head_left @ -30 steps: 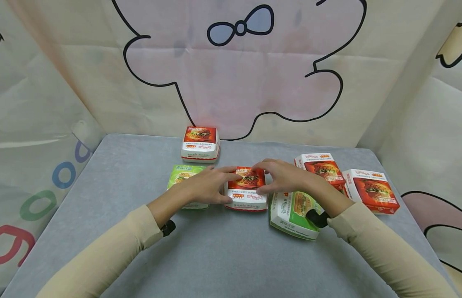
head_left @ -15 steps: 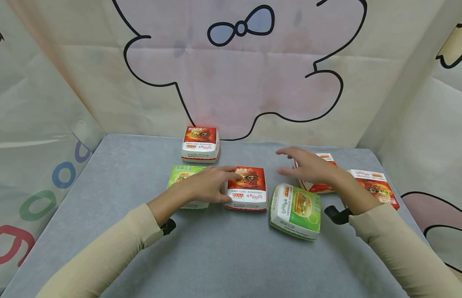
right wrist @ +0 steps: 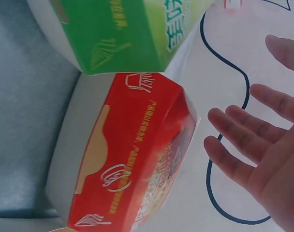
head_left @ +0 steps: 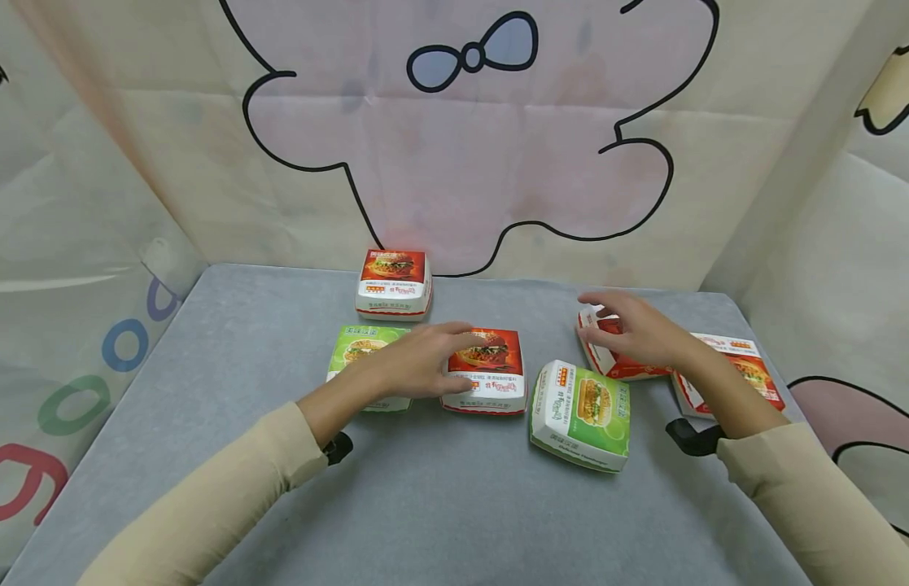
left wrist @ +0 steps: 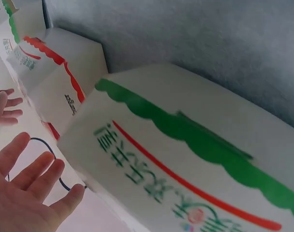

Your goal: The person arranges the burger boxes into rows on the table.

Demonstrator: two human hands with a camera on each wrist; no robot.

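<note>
My left hand (head_left: 417,362) hovers with loosely spread fingers above a red-and-white burger box (head_left: 491,382) mid-table. Under its wrist lies a green burger box (head_left: 351,346), partly covered. My right hand (head_left: 640,334), fingers parted and relaxed, is over another red burger box (head_left: 596,358), which it partly hides; whether it touches is hard to tell. In the left wrist view, the hand (left wrist: 28,193) appears beside a large green-trimmed box (left wrist: 185,154), fingers apart. In the right wrist view, the hand (right wrist: 268,140) is apart from a red box (right wrist: 132,150).
A second green burger box (head_left: 586,415) sits slightly turned between the hands, nearer the front. One more red box (head_left: 747,362) lies at the right, partly behind the right forearm. Against the back wall stands a red box (head_left: 394,285). Grey cloth covers the table (head_left: 439,513).
My right hand has left the middle red box and moved right, over the red box there, which now sits turned differently. My left hand has shifted slightly right and stays over the middle box.
</note>
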